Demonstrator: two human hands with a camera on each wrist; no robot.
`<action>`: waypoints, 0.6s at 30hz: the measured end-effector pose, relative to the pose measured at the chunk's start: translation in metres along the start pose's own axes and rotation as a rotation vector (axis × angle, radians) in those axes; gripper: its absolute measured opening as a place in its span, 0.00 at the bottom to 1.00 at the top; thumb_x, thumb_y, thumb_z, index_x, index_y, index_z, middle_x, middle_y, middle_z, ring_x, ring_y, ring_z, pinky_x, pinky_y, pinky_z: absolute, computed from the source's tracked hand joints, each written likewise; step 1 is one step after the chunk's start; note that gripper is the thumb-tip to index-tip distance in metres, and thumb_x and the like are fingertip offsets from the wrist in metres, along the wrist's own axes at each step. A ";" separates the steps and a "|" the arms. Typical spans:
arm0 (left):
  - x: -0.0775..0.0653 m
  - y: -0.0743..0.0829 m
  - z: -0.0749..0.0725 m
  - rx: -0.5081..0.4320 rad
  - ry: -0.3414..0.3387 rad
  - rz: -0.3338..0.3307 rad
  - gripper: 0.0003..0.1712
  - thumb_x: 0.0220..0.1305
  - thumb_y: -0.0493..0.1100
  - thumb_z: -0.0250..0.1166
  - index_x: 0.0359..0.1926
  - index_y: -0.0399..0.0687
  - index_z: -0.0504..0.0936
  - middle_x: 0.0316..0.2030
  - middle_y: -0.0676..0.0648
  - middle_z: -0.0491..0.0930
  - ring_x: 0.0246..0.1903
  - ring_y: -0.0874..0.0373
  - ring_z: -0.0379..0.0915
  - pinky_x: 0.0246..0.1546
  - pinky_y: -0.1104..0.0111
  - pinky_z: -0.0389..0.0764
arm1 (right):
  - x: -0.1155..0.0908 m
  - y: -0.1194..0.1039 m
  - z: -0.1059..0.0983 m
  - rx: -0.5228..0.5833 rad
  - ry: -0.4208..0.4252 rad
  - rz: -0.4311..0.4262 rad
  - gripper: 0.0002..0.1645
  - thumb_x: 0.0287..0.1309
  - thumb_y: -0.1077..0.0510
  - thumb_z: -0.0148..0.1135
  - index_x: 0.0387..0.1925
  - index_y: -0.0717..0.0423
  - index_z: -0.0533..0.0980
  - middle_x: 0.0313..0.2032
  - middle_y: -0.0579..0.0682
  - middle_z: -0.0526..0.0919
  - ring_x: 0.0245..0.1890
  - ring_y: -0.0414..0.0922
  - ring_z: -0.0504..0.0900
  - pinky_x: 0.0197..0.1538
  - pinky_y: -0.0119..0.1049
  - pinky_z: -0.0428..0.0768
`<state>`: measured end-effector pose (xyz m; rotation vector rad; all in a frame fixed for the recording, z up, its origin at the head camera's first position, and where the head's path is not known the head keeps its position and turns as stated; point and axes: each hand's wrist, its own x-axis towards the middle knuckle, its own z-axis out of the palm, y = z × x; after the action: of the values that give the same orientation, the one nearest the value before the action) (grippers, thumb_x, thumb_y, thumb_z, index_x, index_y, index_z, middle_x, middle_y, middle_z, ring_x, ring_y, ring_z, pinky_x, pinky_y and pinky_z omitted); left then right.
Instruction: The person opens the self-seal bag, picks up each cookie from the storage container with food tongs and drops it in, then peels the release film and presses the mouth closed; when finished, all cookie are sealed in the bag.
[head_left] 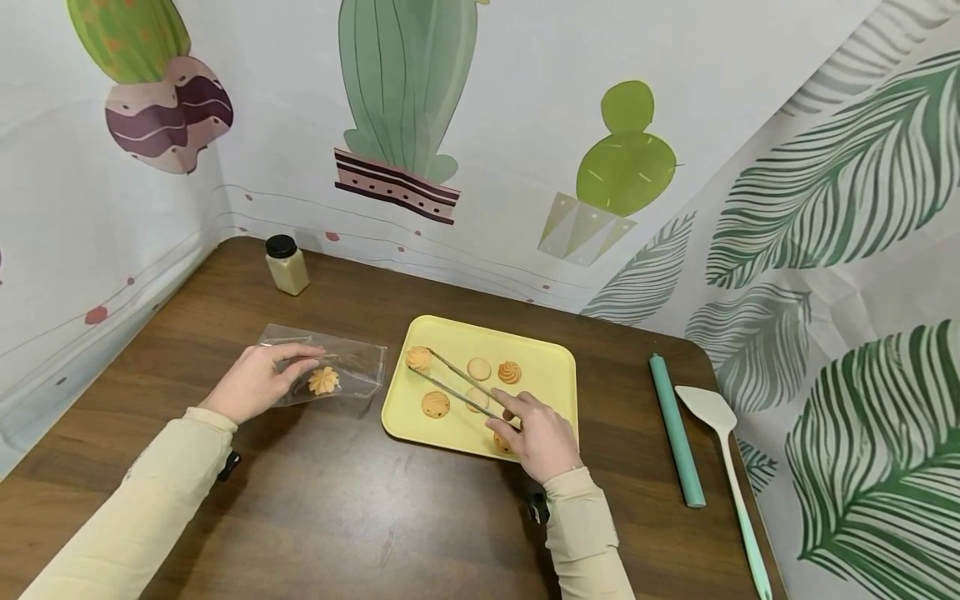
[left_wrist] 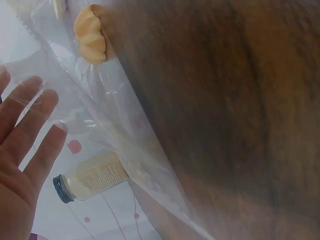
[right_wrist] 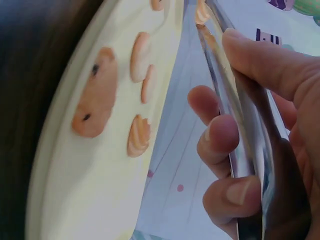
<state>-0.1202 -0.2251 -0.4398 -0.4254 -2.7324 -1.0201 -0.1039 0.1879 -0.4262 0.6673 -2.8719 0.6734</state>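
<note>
My left hand (head_left: 258, 379) pinches the edge of a clear plastic bag (head_left: 363, 362) at the left of the table. A flower-shaped cookie (head_left: 324, 381) lies inside the bag. With my right hand (head_left: 542, 437) I grip metal tongs (right_wrist: 262, 125) over a yellow tray (head_left: 540, 343). A swirled cookie (head_left: 418, 358) is held between the tongs' tips, above the tray's left side. Several other cookies lie on the tray, among them a round one with dark bits (head_left: 435, 404), a plain pale one (head_left: 479, 369) and a swirled one (head_left: 510, 372).
A small jar with a black lid (head_left: 288, 267) stands at the back left, near the wall. To the right of the tray lie a green rolling pin (head_left: 677, 433) and a white spatula with a green handle (head_left: 731, 467), close to the table's right edge.
</note>
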 end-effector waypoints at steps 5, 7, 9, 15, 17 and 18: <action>0.000 -0.002 0.000 0.004 0.003 0.017 0.12 0.65 0.38 0.66 0.48 0.46 0.86 0.47 0.43 0.84 0.38 0.57 0.78 0.32 0.66 0.75 | 0.003 -0.009 -0.001 0.002 -0.006 -0.033 0.26 0.56 0.46 0.70 0.57 0.46 0.80 0.31 0.40 0.78 0.19 0.33 0.66 0.21 0.33 0.67; 0.000 -0.002 0.001 0.010 0.007 0.021 0.12 0.64 0.38 0.66 0.48 0.47 0.86 0.46 0.44 0.84 0.38 0.58 0.78 0.32 0.67 0.75 | 0.005 -0.013 -0.001 0.001 -0.014 -0.047 0.26 0.57 0.46 0.69 0.57 0.46 0.79 0.31 0.39 0.78 0.18 0.33 0.66 0.21 0.33 0.66; 0.000 -0.003 0.002 0.012 0.011 0.026 0.12 0.64 0.37 0.66 0.48 0.47 0.86 0.46 0.45 0.85 0.40 0.57 0.79 0.34 0.65 0.76 | 0.007 -0.017 0.000 0.002 -0.025 -0.058 0.26 0.57 0.45 0.68 0.57 0.46 0.79 0.31 0.38 0.78 0.18 0.33 0.65 0.21 0.33 0.66; 0.000 -0.004 0.004 0.014 0.019 0.041 0.12 0.63 0.36 0.67 0.47 0.48 0.86 0.45 0.46 0.85 0.42 0.54 0.80 0.36 0.59 0.78 | 0.014 -0.028 0.004 -0.001 -0.057 -0.090 0.26 0.58 0.44 0.67 0.57 0.43 0.79 0.30 0.37 0.77 0.17 0.34 0.64 0.21 0.32 0.66; 0.000 -0.004 0.004 0.014 0.018 0.040 0.12 0.63 0.36 0.67 0.47 0.48 0.86 0.45 0.46 0.85 0.41 0.55 0.80 0.35 0.60 0.77 | 0.017 -0.031 0.006 -0.005 -0.069 -0.099 0.26 0.58 0.44 0.67 0.58 0.44 0.78 0.31 0.39 0.78 0.17 0.35 0.64 0.22 0.33 0.67; 0.000 -0.004 0.004 0.014 0.017 0.040 0.12 0.63 0.36 0.67 0.47 0.48 0.86 0.45 0.46 0.85 0.41 0.56 0.79 0.34 0.61 0.77 | 0.018 -0.032 0.006 -0.008 -0.074 -0.105 0.26 0.59 0.44 0.67 0.58 0.44 0.78 0.31 0.40 0.78 0.17 0.35 0.65 0.22 0.34 0.68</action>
<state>-0.1219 -0.2253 -0.4447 -0.4651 -2.7029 -0.9895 -0.1055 0.1520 -0.4153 0.8521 -2.8795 0.6354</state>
